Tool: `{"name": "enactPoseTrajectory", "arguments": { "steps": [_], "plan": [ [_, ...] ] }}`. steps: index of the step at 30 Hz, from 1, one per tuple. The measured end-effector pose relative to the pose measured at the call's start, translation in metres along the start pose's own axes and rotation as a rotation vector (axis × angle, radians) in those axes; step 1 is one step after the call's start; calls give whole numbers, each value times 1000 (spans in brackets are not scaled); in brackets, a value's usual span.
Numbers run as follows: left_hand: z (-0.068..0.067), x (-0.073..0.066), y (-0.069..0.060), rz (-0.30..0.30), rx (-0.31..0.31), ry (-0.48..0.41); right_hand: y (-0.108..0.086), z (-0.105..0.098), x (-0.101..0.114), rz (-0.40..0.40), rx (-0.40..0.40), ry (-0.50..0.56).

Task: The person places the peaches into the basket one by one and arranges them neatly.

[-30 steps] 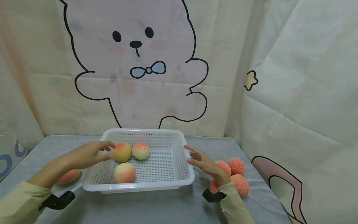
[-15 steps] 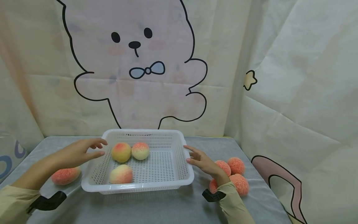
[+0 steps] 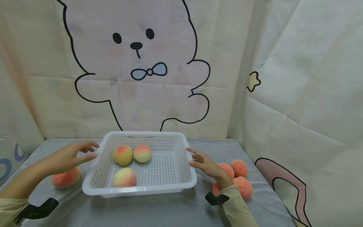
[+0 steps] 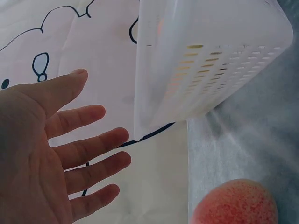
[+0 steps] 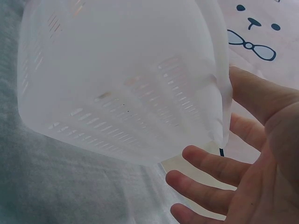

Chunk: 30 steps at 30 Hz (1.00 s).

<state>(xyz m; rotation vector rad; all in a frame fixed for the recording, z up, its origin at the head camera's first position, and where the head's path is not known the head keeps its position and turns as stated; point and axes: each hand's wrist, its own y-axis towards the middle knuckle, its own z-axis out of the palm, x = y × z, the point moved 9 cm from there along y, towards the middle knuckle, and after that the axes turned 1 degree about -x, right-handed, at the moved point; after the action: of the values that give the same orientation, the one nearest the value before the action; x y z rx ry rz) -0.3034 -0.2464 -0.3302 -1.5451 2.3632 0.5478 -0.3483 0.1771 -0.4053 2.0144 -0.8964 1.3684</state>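
A white perforated basket (image 3: 158,170) stands on the table with three peaches inside: a yellow-red one (image 3: 123,154), a speckled one (image 3: 142,153) and a pale pink one (image 3: 123,177) near the front. My left hand (image 3: 74,155) hovers at the basket's left rim with its fingers spread and holds nothing; in the left wrist view the same hand (image 4: 70,140) is apart from the basket wall (image 4: 215,56). At the right rim rests my right hand (image 3: 206,162), fingers loosely extended; in the right wrist view its thumb (image 5: 252,91) touches the rim.
On the grey-covered table (image 3: 147,211), a reddish peach (image 3: 66,178) lies left of the basket, below my left forearm. Several coral-coloured round fruits (image 3: 243,187) sit together beside my right wrist. A curtain with a cartoon bear (image 3: 141,101) hangs behind the table.
My left hand has moved left, away from the yellow-red peach and out over the left rim. The front peach has shifted slightly left. My right hand has stayed at the right rim.
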Motion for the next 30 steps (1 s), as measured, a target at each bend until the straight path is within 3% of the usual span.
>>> {"name": "enactPoseTrajectory", "arguments": {
  "steps": [16,25,30],
  "plan": [
    [-4,38,-19,-95,-12,-6,0,-1,-3,12,0,0],
    [-6,60,-35,-95,-37,-40,-2,1,2,12,0,12],
    [-4,74,-43,-142,-25,-51,-1,0,0,14,0,13]
  ]
}}
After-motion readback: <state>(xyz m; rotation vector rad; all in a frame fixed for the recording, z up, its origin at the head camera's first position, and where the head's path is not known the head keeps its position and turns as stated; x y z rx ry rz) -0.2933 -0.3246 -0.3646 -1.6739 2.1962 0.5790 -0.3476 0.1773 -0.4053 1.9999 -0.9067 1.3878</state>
